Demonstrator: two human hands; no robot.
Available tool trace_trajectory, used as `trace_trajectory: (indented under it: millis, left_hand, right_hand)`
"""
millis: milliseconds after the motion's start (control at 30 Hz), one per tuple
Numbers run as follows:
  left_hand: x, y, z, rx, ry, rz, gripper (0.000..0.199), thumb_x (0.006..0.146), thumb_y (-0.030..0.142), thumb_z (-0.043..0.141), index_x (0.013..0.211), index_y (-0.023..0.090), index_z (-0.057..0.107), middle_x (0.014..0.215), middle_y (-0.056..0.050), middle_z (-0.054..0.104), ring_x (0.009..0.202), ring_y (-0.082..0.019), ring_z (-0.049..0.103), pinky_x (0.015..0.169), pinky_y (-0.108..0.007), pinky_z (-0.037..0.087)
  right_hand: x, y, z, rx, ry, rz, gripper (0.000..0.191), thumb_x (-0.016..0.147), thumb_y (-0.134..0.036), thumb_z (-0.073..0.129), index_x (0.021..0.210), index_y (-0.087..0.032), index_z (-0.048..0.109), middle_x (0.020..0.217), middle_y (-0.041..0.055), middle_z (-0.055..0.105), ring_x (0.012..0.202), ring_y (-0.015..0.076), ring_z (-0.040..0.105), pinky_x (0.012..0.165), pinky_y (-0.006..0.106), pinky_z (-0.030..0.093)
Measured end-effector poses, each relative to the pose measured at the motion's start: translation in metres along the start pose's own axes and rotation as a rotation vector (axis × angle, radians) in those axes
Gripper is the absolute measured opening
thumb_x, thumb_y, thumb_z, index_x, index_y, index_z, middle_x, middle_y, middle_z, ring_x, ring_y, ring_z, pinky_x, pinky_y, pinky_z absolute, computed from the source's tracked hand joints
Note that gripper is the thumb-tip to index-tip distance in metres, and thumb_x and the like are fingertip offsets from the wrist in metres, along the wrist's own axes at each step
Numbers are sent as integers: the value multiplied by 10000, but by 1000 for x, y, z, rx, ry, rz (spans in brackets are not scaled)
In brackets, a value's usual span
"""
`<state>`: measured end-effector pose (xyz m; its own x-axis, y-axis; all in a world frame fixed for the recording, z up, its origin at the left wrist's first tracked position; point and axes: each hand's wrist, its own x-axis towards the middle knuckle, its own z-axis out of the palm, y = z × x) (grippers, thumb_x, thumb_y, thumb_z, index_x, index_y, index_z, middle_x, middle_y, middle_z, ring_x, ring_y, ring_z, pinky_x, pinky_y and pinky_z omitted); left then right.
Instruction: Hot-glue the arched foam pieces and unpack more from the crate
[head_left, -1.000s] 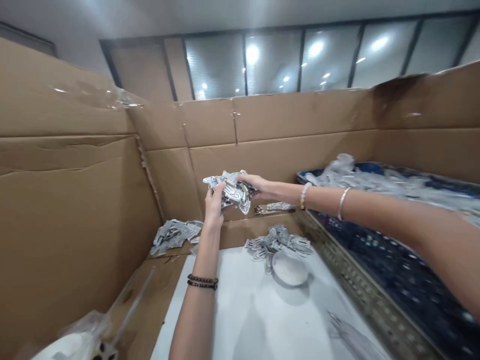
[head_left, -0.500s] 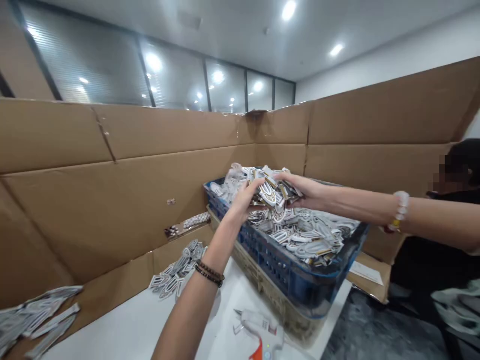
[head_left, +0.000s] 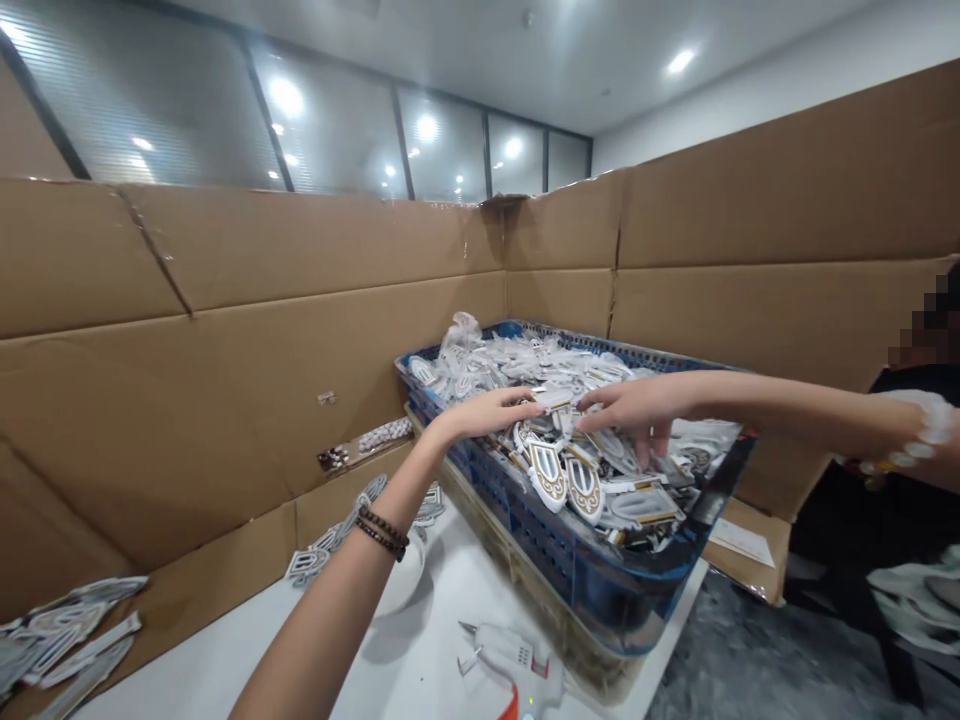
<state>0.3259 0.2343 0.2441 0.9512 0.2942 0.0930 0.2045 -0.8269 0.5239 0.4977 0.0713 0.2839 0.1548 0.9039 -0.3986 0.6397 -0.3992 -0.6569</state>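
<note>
A blue plastic basket [head_left: 540, 540] is heaped with white and gold shield-shaped pieces [head_left: 549, 475], many in clear wrapping. My left hand [head_left: 491, 410] rests over the near left part of the heap, palm down, its fingers stretched forward over the pieces. To the right, my right hand [head_left: 645, 412] reaches over the same heap with fingers spread, touching or just above the pieces. Both hands look free of any held piece, though the left fingertips partly overlap the pieces. Two shield pieces lie face up just in front, between the hands.
A glue gun [head_left: 517, 665] and a white bowl [head_left: 403, 580] stand on the white table [head_left: 442, 610]. More pieces lie in piles at left [head_left: 67, 635]. Cardboard walls [head_left: 315, 260] rise behind. A person in dark clothing [head_left: 832, 540] is at the right.
The bunch of pieces held up between both hands is down on the heap. My hands have lowered and opened, and the view has shifted slightly.
</note>
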Motion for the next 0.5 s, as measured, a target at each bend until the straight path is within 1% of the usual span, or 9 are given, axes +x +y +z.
trace_trajectory:
  millis: [67, 133, 167, 233, 300, 367, 400, 433, 500]
  left_hand:
    - [-4, -1, -1, 26, -17, 11, 524, 904, 590, 418, 1263, 244, 578, 1383, -43, 559, 1257, -225, 509, 1079, -340, 356]
    - [-8, 1, -1, 76, 3, 0, 575, 906, 632, 376, 1344, 285, 514, 1424, -30, 525, 1266, -232, 512, 1079, -358, 359]
    - [-10, 2, -1, 112, 42, -23, 592, 906, 649, 355, 1367, 303, 492, 1410, -34, 540, 1247, -246, 532, 1067, -384, 373]
    - [-16, 6, -3, 188, 174, -80, 600, 905, 660, 345, 1371, 314, 493, 1310, -57, 623, 1165, -279, 592, 1010, -437, 420]
    - [-30, 6, -8, 215, 330, -120, 551, 904, 623, 394, 1321, 298, 550, 1167, -71, 696, 1049, -284, 649, 929, -436, 471]
    - [-53, 0, -15, 161, 476, -147, 461, 889, 549, 480, 1231, 273, 620, 1038, -67, 730, 902, -252, 688, 829, -386, 516]
    - [-70, -7, -20, 111, 554, -164, 415, 876, 512, 516, 1180, 261, 649, 976, -59, 737, 816, -227, 694, 776, -356, 530]
    - [-90, -17, -24, 46, 645, -191, 376, 863, 481, 546, 1129, 247, 672, 917, -51, 739, 740, -204, 690, 727, -332, 536]
    - [-140, -42, -28, -146, 892, -279, 305, 820, 428, 619, 1018, 212, 702, 830, -40, 732, 657, -177, 676, 665, -298, 538]
  right_hand:
    - [-2, -7, -9, -206, -46, 15, 603, 845, -507, 622, 1328, -163, 511, 1399, 207, 485, 496, 160, 681, 404, 266, 526]
    - [-2, -15, -17, -322, -40, 2, 557, 891, -534, 547, 1283, -137, 546, 1339, 198, 545, 495, 160, 682, 425, 258, 508]
    - [-1, -19, -22, -361, -6, -9, 547, 904, -541, 523, 1254, -123, 563, 1259, 191, 603, 488, 160, 677, 430, 256, 496]
    - [3, -27, -29, -413, 90, -53, 533, 919, -544, 500, 1209, -107, 591, 1095, 165, 682, 475, 157, 664, 437, 257, 479]
    - [10, -33, -34, -413, 157, -105, 505, 931, -527, 493, 1197, -113, 606, 1038, 143, 704, 482, 154, 662, 457, 265, 483]
    - [17, -40, -36, -390, 191, -149, 466, 944, -488, 487, 1193, -116, 617, 1019, 130, 715, 496, 154, 665, 476, 272, 494]
    - [20, -44, -36, -382, 205, -172, 444, 948, -468, 486, 1179, -116, 627, 1005, 124, 721, 506, 153, 669, 481, 272, 496]
    - [24, -49, -34, -382, 219, -197, 423, 947, -453, 490, 1159, -118, 639, 991, 117, 726, 517, 153, 673, 484, 270, 497]
    - [34, -62, -28, -408, 217, -253, 393, 926, -445, 522, 1097, -125, 671, 957, 105, 735, 532, 156, 680, 490, 264, 493]
